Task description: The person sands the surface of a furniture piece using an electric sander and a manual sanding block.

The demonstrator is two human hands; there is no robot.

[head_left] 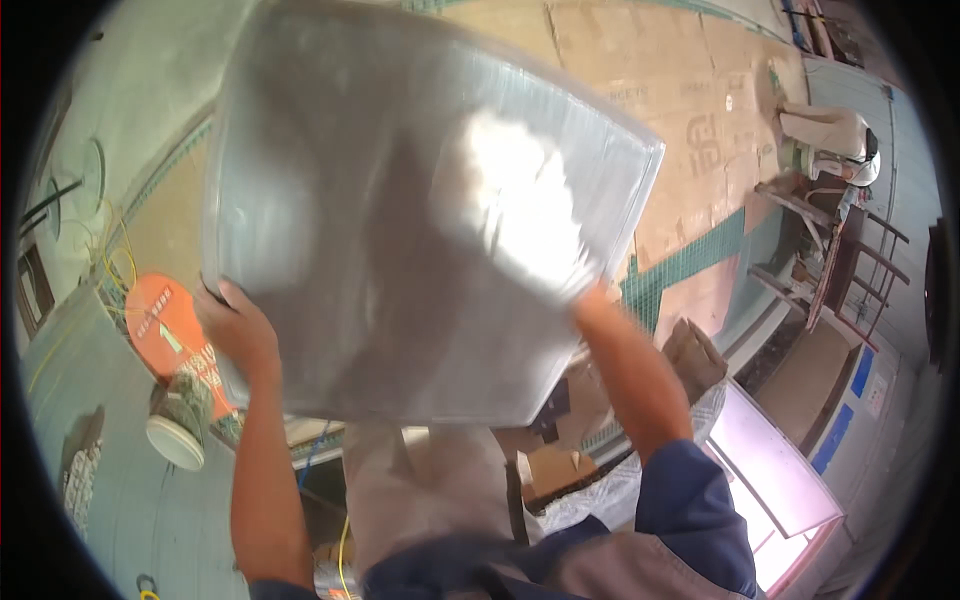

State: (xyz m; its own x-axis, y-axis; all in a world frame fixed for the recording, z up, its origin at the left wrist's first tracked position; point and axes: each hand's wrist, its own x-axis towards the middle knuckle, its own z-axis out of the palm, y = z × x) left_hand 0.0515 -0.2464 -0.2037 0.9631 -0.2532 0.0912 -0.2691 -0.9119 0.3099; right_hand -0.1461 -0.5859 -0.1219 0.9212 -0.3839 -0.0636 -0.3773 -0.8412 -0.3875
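A large shiny silver panel (400, 200) with rounded corners fills the upper middle of the head view, held up in front of me and blurred by motion. My left hand (235, 325) grips its lower left edge. My right hand (592, 300) holds its lower right edge, the fingers mostly hidden behind the panel. A bright glare patch sits on the panel's right half. Both bare forearms rise from the lower edge, the right one with a blue sleeve (690, 500) at the upper arm.
Flattened cardboard sheets (690, 100) and green netting (680, 265) cover the floor beyond. An orange sign (165, 325) and a white round lid (175, 440) lie at the left. Another person (835, 140) crouches at the far right by wooden frames. A pink-white board (765, 460) lies lower right.
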